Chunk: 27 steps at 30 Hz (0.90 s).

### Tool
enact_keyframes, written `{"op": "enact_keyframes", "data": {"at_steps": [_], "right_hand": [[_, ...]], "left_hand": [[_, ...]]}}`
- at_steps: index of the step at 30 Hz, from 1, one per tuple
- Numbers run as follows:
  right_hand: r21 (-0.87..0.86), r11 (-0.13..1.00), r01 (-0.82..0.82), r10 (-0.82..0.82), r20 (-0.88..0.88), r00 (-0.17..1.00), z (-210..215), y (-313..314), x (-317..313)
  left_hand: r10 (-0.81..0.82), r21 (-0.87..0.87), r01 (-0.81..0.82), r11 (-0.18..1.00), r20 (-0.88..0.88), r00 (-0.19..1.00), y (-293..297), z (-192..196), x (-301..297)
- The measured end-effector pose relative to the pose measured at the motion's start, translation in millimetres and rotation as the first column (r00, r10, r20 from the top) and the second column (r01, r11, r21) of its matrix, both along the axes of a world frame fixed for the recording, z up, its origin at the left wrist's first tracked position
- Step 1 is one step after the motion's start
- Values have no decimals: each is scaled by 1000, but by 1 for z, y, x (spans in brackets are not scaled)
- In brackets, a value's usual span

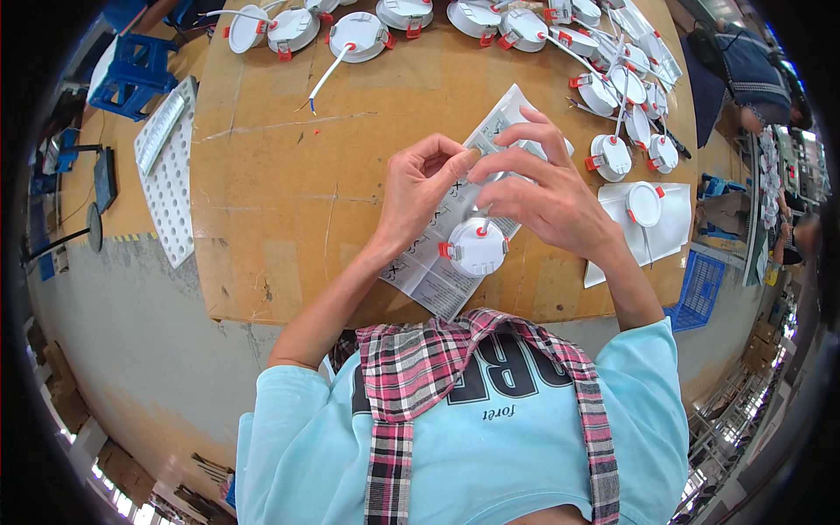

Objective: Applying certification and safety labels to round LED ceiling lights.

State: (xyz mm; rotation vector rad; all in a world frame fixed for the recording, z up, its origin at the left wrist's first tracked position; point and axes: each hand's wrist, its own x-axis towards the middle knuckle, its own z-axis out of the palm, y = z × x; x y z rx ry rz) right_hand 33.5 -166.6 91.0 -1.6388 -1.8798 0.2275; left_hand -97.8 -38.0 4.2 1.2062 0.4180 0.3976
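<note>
1. Working over the wooden table [289, 175], which fills the upper half of the frame, I keep both wrists low so the job stays steady near its front edge.
2. The printed sheet [437, 262] lies at centre frame under the work; I judge it best left flat as a clean pad, not dragged by my palms.
3. My right hand [551, 197] arches in from centre right, fingers spread and curled, the tips coming down onto something small I cannot make out.
4. My left hand [420, 188] meets it from centre left, thumb and forefinger pressed together in a pinch on that same small piece; whether it is a wire end, I cannot tell.
5. The round white downlight [477, 247] sits on the sheet just below both hands, its red spring clip [445, 251] at the left rim. Its thin white lead [484, 223] rises toward my fingertips, so I would pull gently and keep the lamp from tipping.
</note>
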Motion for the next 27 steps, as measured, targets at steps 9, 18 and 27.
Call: {"op": "enact_keyframes", "data": {"at_steps": [9, 18, 27], "right_hand": [[-15, 999, 47, -44, 160, 986, -5, 0, 4], [-86, 978, 188, -190, -9, 982, -6, -2, 6], [-201, 960, 197, -210, -45, 977, -5, -5, 7]], "left_hand": [[-33, -22, 35, 999, 46, 998, -3, 3, -1], [-20, -47, 20, 999, 1, 1000, -1, -3, 0], [-7, 2, 7, 1000, -3, 1000, -1, 4, 0]]}}
